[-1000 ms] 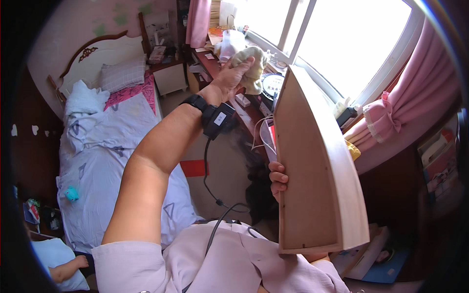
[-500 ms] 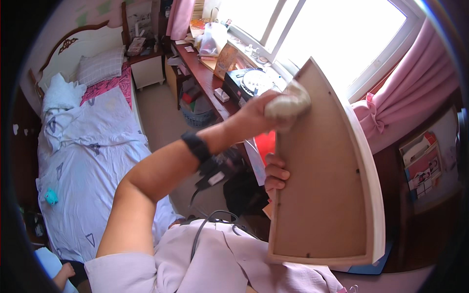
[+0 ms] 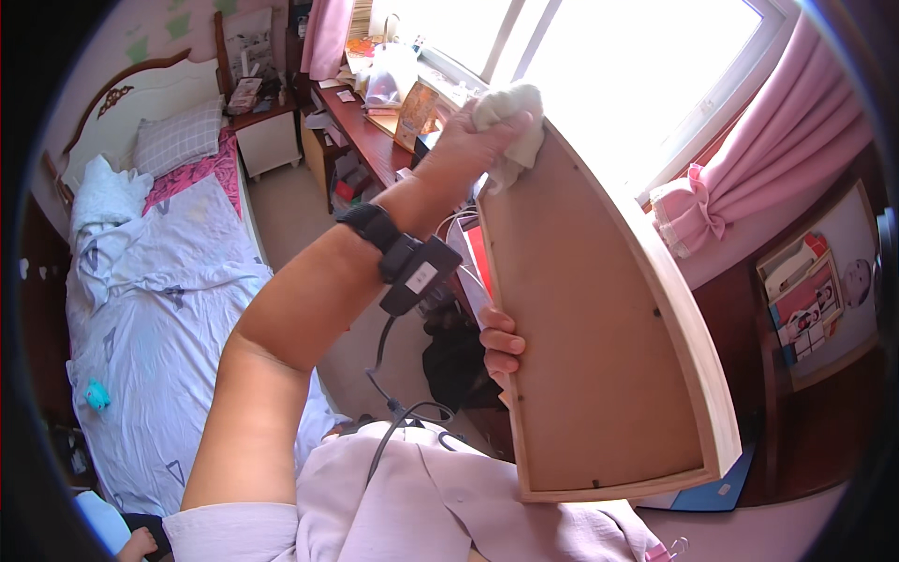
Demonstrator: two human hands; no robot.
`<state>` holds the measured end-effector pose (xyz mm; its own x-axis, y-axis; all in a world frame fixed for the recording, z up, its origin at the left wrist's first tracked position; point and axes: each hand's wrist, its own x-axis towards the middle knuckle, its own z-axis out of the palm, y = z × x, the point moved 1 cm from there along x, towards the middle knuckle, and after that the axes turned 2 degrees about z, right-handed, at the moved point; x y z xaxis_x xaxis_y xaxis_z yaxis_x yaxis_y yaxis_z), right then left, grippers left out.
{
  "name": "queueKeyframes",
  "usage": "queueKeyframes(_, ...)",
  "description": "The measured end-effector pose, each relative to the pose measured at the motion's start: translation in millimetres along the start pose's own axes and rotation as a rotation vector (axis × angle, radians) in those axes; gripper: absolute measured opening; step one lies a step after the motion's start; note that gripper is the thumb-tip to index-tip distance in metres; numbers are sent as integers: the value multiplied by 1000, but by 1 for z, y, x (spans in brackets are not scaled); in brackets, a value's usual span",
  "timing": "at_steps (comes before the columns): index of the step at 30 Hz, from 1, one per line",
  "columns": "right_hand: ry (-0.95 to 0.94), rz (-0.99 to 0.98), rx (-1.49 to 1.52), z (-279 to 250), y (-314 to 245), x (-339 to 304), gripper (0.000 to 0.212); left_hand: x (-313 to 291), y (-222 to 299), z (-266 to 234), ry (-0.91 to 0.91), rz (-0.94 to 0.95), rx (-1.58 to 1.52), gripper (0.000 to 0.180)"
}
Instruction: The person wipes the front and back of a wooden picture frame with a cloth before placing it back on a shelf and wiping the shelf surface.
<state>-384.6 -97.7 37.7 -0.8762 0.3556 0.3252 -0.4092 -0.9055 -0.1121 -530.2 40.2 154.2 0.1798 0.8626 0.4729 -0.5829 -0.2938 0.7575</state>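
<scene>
My left hand (image 3: 478, 140) grips a crumpled cream cloth (image 3: 513, 117) and presses it to the far upper corner of a wooden picture frame (image 3: 590, 328). The frame is tilted upright in front of me, its brown backing board and pale wood rim facing me. Around its left edge curl the fingers of my right hand (image 3: 502, 345); the rest of that hand and its arm are hidden behind the frame. A black strap with a small cabled box (image 3: 420, 276) sits on my left wrist.
A long red-brown desk (image 3: 361, 140) with a bag and papers runs under the bright window. On the left stands a bed (image 3: 169, 309) with rumpled bedding. Pink curtain (image 3: 730, 178) hangs at right, near a leaning picture board (image 3: 815, 290). Someone's limb (image 3: 139, 543) shows lower left.
My left hand has slid the cloth up and left, from the board's upper left side to its top corner. The frame has shifted slightly left, still held by my right hand.
</scene>
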Motion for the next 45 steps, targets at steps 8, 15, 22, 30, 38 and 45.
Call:
queueKeyframes(8, 109, -540, 54, 10, 3, -4, 21, -73, 10, 48, -566, 328, 294, 49)
queueKeyframes(15, -22, -524, 105, 22, -3, -19, 20, -80, 31, 8, -216, -296, -36, 33)
queueKeyframes(22, -134, -236, 97, 27, 6, -1, 27, -20, -34, -44, 29, -40, 34, 29)
queueKeyframes(30, 10, -174, 14, 42, 0, -11, 34, -57, -43, 0, -267, 29, 185, 35)
queueKeyframes(38, 27, -261, -67, 40, -9, -19, 40, -85, 25, 41, -697, 333, 594, 38)
queueKeyframes(45, 10, -270, -255, 20, -16, -13, 46, -88, 45, 5, -183, -268, -11, 27)
